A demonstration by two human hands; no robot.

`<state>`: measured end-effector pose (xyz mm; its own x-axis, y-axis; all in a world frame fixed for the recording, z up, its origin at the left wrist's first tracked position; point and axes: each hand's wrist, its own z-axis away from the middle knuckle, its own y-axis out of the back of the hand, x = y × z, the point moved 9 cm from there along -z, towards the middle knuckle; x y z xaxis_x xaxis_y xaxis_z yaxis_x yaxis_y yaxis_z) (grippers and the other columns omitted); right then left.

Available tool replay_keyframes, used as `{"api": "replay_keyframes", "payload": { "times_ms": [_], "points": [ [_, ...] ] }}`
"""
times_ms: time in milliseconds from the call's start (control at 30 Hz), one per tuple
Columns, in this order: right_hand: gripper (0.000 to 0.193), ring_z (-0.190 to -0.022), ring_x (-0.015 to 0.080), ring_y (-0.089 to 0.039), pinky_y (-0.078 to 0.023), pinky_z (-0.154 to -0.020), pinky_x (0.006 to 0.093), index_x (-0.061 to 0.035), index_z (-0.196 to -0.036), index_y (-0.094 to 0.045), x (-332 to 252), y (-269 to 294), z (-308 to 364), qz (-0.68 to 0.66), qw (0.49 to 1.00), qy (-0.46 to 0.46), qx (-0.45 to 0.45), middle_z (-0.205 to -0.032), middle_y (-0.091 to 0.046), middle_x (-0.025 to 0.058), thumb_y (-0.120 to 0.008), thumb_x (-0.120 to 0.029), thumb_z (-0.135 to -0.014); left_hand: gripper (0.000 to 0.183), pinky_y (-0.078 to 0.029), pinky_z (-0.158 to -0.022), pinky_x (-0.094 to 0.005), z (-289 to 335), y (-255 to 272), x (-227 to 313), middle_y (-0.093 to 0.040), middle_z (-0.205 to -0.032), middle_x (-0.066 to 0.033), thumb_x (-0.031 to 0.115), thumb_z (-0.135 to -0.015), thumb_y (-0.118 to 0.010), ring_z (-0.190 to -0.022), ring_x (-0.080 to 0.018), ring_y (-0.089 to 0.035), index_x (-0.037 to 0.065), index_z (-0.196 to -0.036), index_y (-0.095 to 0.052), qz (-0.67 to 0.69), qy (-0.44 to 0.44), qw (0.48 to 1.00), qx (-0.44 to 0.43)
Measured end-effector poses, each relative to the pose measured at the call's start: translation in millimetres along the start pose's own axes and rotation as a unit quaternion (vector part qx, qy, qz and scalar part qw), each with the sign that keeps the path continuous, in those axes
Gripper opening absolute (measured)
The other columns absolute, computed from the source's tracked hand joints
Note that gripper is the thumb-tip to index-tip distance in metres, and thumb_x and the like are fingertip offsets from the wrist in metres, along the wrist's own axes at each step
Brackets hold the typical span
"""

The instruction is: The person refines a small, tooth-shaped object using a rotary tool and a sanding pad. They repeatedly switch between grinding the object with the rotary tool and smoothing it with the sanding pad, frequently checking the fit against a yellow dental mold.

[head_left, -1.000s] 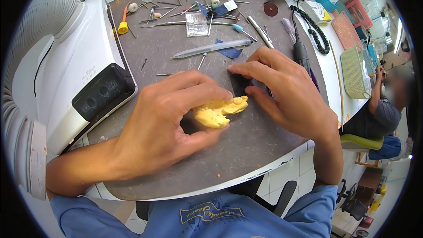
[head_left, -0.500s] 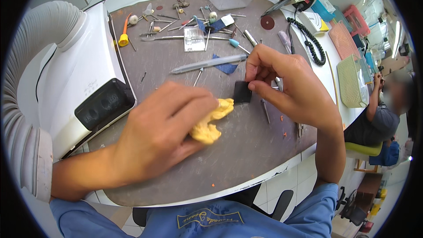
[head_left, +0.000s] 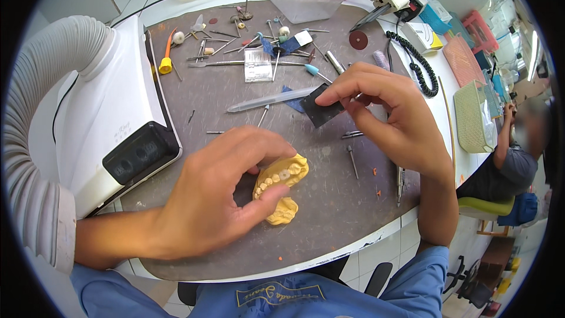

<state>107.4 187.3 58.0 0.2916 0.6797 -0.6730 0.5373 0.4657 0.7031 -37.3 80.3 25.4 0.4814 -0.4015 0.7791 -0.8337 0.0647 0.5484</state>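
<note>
My left hand [head_left: 218, 194] grips a yellow plaster dental cast [head_left: 297, 169], its fingers and thumb on opposite sides. A row of teeth shows on the cast, one of them whiter than the rest, and a second lobe of yellow plaster sticks out below my thumb. To the right, my right hand [head_left: 391, 118] pinches a small black square sheet [head_left: 319, 110] by its edge, tilted above the mat. Just behind the sheet lie a clear pen-like stick [head_left: 265, 100] and a blue scrap [head_left: 289, 103]. A thin metal bur [head_left: 352, 162] lies below my right hand.
A white machine [head_left: 138, 118] with a ribbed grey hose [head_left: 41, 94] fills the left side. Burs, polishing tips and a metal spatula [head_left: 223, 63] lie scattered at the back, before a clear plastic box [head_left: 306, 0]. A coiled black cord [head_left: 421, 70] runs at right; another person [head_left: 500, 159] sits beyond.
My left hand has turned the cast so its teeth show, and moved it slightly down. My right hand has lifted the black sheet off the mat and tilted it.
</note>
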Motion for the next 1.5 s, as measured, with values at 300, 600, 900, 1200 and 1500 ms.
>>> {"api": "replay_keyframes", "payload": {
  "times_ms": [300,600,900,1200,1500],
  "points": [
    [0.032,-0.088,0.0247,-0.072,-0.057,-0.077,0.034,-0.0012,-0.097,-0.074,-46,-3,11,0.072,0.987,0.14,0.023,-0.094,-0.071,0.013,-0.069,0.012,-0.068,0.032,-0.056,-0.095,-0.0357,-3,-6,-2,-0.075,-0.115,-0.0121,-0.004,-0.084,-0.076,-0.108,-0.0258,-0.072,0.001,-0.115,-0.071,0.02,0.002,0.999,-0.039],
    [0.027,-0.076,0.021,-0.073,-0.057,-0.069,0.0284,0.0045,-0.102,-0.074,-58,-15,20,0.013,0.988,0.155,-0.019,-0.092,-0.074,0.0145,-0.076,0.01,-0.076,0.029,-0.054,-0.098,-0.0375,-6,1,0,-0.072,-0.12,-0.0164,0.001,-0.085,-0.078,-0.11,-0.0276,-0.07,0.001,-0.114,-0.07,0.05,-0.042,0.998,-0.013],
    [0.016,-0.084,0.0147,-0.072,-0.058,-0.074,0.0268,0.0052,-0.101,-0.074,-38,-24,14,-0.109,0.994,0.001,0.03,-0.098,-0.076,0.0128,-0.078,0.006,-0.086,0.012,-0.051,-0.091,-0.0317,-2,11,0,-0.069,-0.118,-0.0179,0.01,-0.091,-0.078,-0.102,-0.0214,-0.067,0.002,-0.087,-0.069,0.057,-0.053,0.996,0.036],
    [0.026,-0.074,0.0227,-0.073,-0.057,-0.065,0.0292,0.0016,-0.094,-0.076,-67,-15,20,0.118,0.971,0.197,0.065,-0.088,-0.074,0.0142,-0.073,0.013,-0.071,0.022,-0.056,-0.091,-0.0369,-2,3,-5,-0.071,-0.115,-0.0145,-0.003,-0.082,-0.077,-0.104,-0.0264,-0.071,0.002,-0.103,-0.071,0.051,-0.037,0.998,0.013],
    [0.018,-0.076,0.0265,-0.076,-0.064,-0.065,0.0347,-0.004,-0.087,-0.077,-83,-27,31,0.155,0.942,0.29,0.063,-0.084,-0.074,0.0113,-0.08,-0.01,-0.07,0.024,-0.057,-0.085,-0.0353,-2,-3,-10,-0.073,-0.111,-0.0104,-0.003,-0.079,-0.082,-0.099,-0.0252,-0.072,0.003,-0.101,-0.073,0.041,-0.024,0.999,0.002]
  ]
}}
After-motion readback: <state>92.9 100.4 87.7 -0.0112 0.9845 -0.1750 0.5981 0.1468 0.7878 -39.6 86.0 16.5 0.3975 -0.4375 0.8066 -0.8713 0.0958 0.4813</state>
